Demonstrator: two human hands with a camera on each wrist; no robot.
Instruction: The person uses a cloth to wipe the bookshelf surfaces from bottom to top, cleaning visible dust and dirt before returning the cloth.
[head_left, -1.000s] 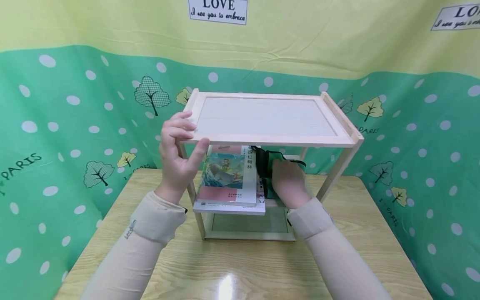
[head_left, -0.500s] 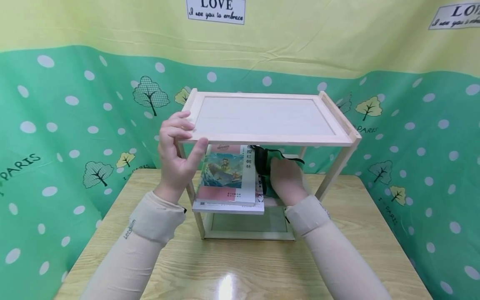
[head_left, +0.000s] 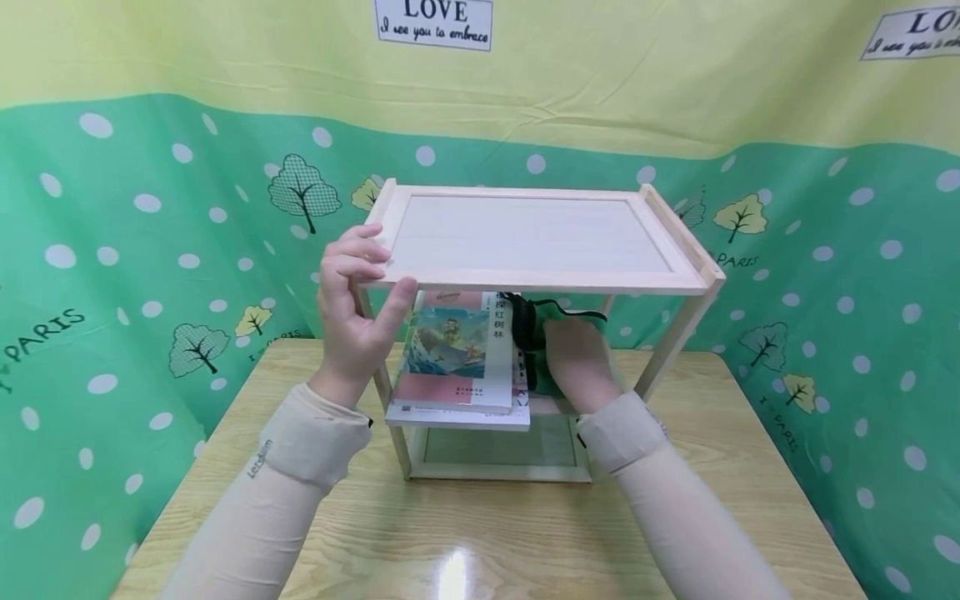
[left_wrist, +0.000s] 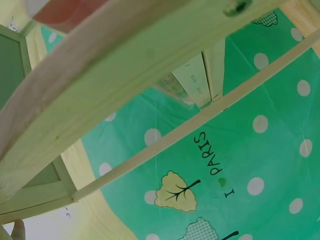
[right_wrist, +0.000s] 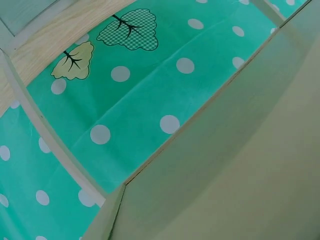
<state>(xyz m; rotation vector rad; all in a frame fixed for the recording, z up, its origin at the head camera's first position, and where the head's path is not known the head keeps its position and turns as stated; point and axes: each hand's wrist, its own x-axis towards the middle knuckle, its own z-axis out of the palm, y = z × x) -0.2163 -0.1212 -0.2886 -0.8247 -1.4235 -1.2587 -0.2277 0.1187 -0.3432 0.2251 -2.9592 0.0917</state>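
Note:
In the head view my left hand (head_left: 356, 296) grips the front left corner of a small pale wooden shelf rack (head_left: 525, 279), fingers over the side rail and thumb at the front edge. One fingertip (left_wrist: 18, 231) shows low in the left wrist view. Under the top board, my right hand (head_left: 579, 358) is curled on a green fabric item (head_left: 546, 310) with black edging, perhaps a pouch; the hand hides much of it. To its left, a book (head_left: 450, 350) with a blue picture cover lies on another book (head_left: 457, 418) on the middle shelf.
The rack's bottom shelf (head_left: 498, 446) sits close above the wooden table (head_left: 420, 533). A green and yellow printed curtain (head_left: 135, 250) hangs behind and at both sides. The underside of the top board (right_wrist: 240, 165) fills much of the right wrist view.
My right hand and the black-edged top of the green item shift slightly under the board. My left hand keeps its place on the rack's corner, and the books stay put.

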